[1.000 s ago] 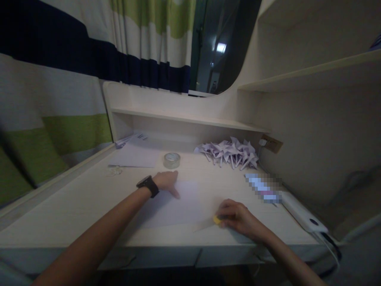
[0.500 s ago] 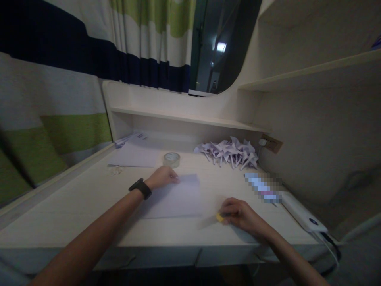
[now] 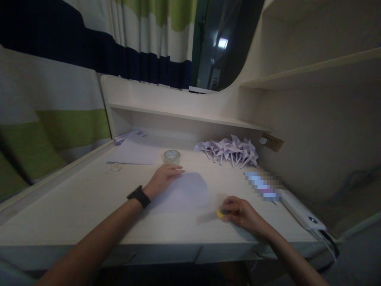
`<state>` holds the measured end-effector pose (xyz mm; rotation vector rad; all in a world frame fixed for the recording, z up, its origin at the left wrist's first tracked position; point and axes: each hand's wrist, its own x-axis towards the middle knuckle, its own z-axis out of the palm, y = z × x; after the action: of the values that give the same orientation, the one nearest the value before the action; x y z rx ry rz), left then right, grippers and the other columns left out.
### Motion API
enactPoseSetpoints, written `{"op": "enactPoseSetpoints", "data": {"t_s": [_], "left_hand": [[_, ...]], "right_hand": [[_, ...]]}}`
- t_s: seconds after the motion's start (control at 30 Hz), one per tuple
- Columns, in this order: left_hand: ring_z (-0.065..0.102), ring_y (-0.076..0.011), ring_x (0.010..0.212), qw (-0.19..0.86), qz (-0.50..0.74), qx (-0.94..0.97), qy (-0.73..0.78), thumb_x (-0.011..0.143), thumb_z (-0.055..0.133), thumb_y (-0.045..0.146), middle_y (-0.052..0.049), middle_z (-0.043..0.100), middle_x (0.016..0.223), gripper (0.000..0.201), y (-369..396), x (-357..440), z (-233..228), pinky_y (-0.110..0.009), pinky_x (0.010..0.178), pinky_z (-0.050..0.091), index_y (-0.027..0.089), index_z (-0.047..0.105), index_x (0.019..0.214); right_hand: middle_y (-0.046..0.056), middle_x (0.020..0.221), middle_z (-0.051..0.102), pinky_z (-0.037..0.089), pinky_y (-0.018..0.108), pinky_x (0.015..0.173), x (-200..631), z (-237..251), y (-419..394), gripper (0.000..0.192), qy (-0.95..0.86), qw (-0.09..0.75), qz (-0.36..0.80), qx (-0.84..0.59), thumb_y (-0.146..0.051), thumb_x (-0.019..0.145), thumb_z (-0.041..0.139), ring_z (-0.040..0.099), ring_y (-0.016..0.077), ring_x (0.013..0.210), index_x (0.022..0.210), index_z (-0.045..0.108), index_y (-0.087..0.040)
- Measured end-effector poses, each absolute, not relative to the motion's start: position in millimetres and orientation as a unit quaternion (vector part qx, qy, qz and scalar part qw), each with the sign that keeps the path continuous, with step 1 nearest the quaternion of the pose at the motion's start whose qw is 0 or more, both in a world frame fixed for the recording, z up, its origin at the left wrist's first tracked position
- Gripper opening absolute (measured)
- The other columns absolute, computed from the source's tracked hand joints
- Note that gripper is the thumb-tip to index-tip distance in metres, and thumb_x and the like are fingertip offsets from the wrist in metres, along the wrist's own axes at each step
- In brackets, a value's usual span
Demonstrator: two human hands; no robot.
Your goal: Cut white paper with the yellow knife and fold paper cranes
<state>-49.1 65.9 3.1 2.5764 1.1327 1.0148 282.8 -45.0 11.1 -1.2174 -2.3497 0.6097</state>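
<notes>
Landmark: the clear, round roll of adhesive tape (image 3: 172, 156), lying flat on the pale wooden desk (image 3: 74, 222).
White rectangular paper sheet (image 3: 187, 194): on your side of the tape roll, reaching to its right; the far right corner looks rounded, as if the sheet bows there.
Sheet handling: judged very light and limp, inclined to slide on the smooth desk and quick to crease or tear.
Sheet hold: best taken by an edge between thumb and fingertips, or pressed flat with spread fingers; avoid squeezing the middle.
Small yellow-ended hand tool (image 3: 220, 214): nearer you than the tape roll and well to its right; judged light and stiff. A blurred streak lies beyond its tip; whether blade or shadow cannot be told. Hold it by the body, fingers behind the yellow end.
Your left hand (image 3: 166, 177): just on your side of the tape roll, at the sheet's far left part, palm down, fingers long and close together; thumb hidden, so a pinch cannot be confirmed.
Your right hand (image 3: 239, 212): right of the tape roll and nearer you, low over the desk, fingers curled, thumb and fingers pinching the tool.
</notes>
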Motion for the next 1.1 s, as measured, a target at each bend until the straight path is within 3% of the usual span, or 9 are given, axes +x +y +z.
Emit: {"op": "enactPoseSetpoints", "data": {"t_s": [0.1, 0.17, 0.4, 0.63, 0.9, 1.1], "left_hand": [[0.060, -0.0205, 0.092, 0.149, 0.351, 0.835, 0.398, 0.093, 0.047, 0.035, -0.006, 0.071, 0.096, 0.028, 61, -51, 7, -0.036, 0.087, 0.045, 0.019, 0.069, 0.091], [0.060, -0.0200, 0.087, 0.197, 0.363, 0.813, 0.409, 0.091, 0.047, 0.037, -0.005, 0.069, 0.092, 0.027, 58, -53, 9, -0.034, 0.081, 0.046, 0.017, 0.064, 0.085], [0.057, -0.0184, 0.074, 0.321, 0.386, 0.768, 0.397, 0.089, 0.046, 0.044, -0.005, 0.064, 0.085, 0.028, 51, -54, 20, -0.031, 0.067, 0.045, 0.017, 0.054, 0.085], [0.056, -0.0191, 0.077, 0.282, 0.372, 0.790, 0.398, 0.088, 0.045, 0.040, -0.006, 0.064, 0.084, 0.026, 54, -49, 18, -0.032, 0.071, 0.044, 0.017, 0.055, 0.080], [0.057, -0.0201, 0.077, 0.235, 0.379, 0.783, 0.433, 0.088, 0.045, 0.040, -0.006, 0.067, 0.087, 0.028, 63, -46, 5, -0.031, 0.071, 0.042, 0.016, 0.061, 0.082], [0.061, -0.0228, 0.085, 0.232, 0.367, 0.774, 0.460, 0.087, 0.046, 0.039, -0.009, 0.069, 0.096, 0.030, 65, -42, 3, -0.033, 0.077, 0.044, 0.016, 0.064, 0.094]], "right_hand": [[0.008, 0.093, 0.066, 0.049, 0.030, 0.076, 296, 17, -40, 0.029, -0.841, 0.211, 0.271, -0.419, -0.044, 0.082, 0.066, 0.063, 0.0197, 0.084, 0.095, 0.076, -0.020], [0.008, 0.095, 0.066, 0.049, 0.031, 0.077, 310, 22, -35, 0.032, -0.834, 0.218, 0.294, -0.414, -0.045, 0.081, 0.066, 0.064, 0.0198, 0.085, 0.098, 0.075, -0.019], [0.008, 0.097, 0.066, 0.049, 0.032, 0.079, 336, 40, -18, 0.024, -0.827, 0.235, 0.177, -0.480, -0.031, 0.083, 0.065, 0.063, 0.0200, 0.087, 0.103, 0.074, -0.020], [0.008, 0.095, 0.066, 0.048, 0.030, 0.076, 288, 42, -4, 0.023, -0.836, 0.229, 0.102, -0.488, -0.021, 0.082, 0.065, 0.063, 0.0183, 0.083, 0.104, 0.073, -0.019], [0.007, 0.090, 0.068, 0.044, 0.028, 0.073, 250, 29, -12, 0.012, -0.868, 0.173, 0.063, -0.461, -0.019, 0.079, 0.069, 0.062, 0.0193, 0.082, 0.088, 0.076, -0.021], [0.006, 0.087, 0.069, 0.046, 0.029, 0.072, 245, 10, -11, 0.010, -0.856, 0.228, 0.087, -0.455, -0.027, 0.080, 0.070, 0.063, 0.0202, 0.082, 0.083, 0.076, -0.020]]}}
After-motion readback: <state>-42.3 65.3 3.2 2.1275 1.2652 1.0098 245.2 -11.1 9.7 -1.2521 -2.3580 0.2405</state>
